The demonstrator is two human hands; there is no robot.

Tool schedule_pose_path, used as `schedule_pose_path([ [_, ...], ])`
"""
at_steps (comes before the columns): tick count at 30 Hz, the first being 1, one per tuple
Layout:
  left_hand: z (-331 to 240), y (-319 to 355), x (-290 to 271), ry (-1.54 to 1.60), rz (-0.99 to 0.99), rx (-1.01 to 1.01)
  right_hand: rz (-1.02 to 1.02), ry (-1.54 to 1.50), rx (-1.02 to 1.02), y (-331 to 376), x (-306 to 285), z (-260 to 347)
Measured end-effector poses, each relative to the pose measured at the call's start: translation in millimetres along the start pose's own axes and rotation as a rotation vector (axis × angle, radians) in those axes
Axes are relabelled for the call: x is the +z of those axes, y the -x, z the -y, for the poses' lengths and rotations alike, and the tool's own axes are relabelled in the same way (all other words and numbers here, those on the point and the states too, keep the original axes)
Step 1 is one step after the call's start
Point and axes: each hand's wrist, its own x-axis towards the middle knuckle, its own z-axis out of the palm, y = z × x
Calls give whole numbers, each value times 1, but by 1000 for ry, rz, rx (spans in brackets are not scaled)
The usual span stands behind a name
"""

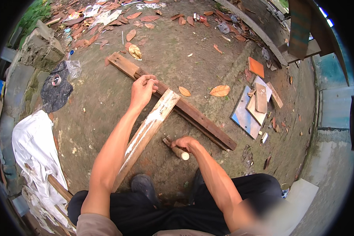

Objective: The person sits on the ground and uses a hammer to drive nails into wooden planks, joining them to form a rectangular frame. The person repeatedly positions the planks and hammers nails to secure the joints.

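Observation:
My left hand (pixel 143 92) is above the crossing of two wooden pieces, its thumb and fingertips pinched together. Whatever they hold, if anything, is too small to name. Under it, a long dark brown beam (pixel 202 121) runs from upper left to lower right. A lighter plank (pixel 147 128) streaked with white lies with its far end on that beam, and its near end reaches toward my left leg. My right hand (pixel 185 144), low over the ground right of the plank, is closed around a wooden-handled tool (pixel 179 152). The tool's far end is partly hidden and hard to make out.
Board offcuts (pixel 244 112) and an orange tile-like piece (pixel 256 67) lie to the right. A white cloth (pixel 37 143) and a black plastic bag (pixel 57 88) are at the left. Dry leaves (pixel 219 91) and litter dot the dirt ground; a wall (pixel 334 157) borders the right.

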Motion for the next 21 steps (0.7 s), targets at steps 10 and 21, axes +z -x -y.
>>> schedule_pose_path([
  [10, -9, 21, 24, -29, -24, -79, 111, -66, -30, 17, -8, -2],
  [21, 30, 36, 42, -242, -283, 220, -670, 471, -669, 64, -10, 23],
])
